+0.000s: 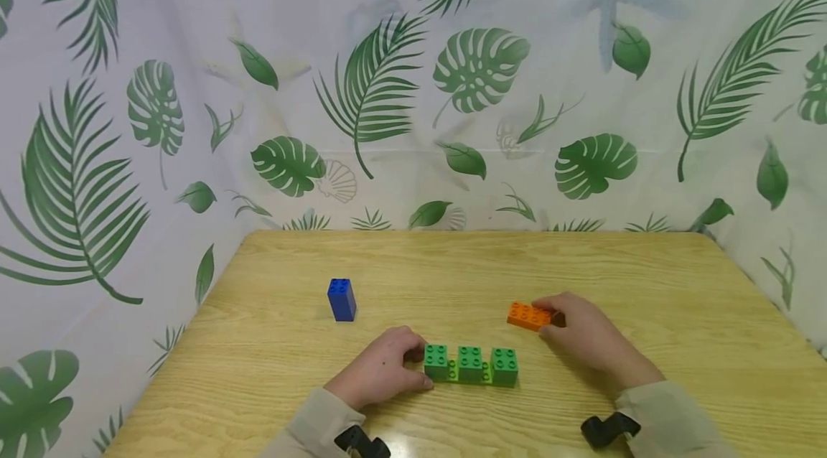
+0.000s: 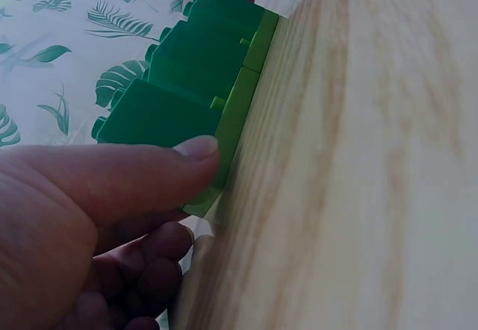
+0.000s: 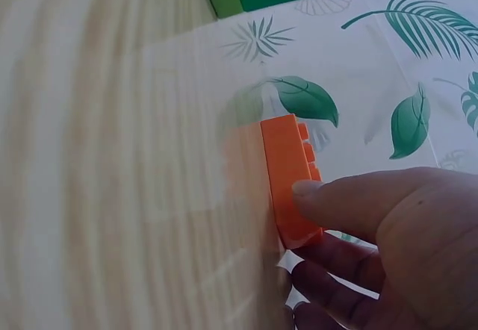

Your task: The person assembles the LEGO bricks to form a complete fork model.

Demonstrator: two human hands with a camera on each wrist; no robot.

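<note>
A low green brick assembly (image 1: 469,365) sits on the wooden table, three darker green blocks standing apart on a lighter lime base. My left hand (image 1: 388,366) grips its left end, thumb on the near side, as the left wrist view shows at the end block (image 2: 160,113). Behind it and to the right lies an orange brick (image 1: 525,316) with studs up. My right hand (image 1: 584,332) pinches the right end of that brick between thumb and fingers; in the right wrist view the thumb lies against the orange side (image 3: 284,173).
A tall blue block (image 1: 342,300) stands upright at the back left of the wooden table (image 1: 426,264). Behind the table hangs a white cloth (image 1: 400,99) printed with green leaves.
</note>
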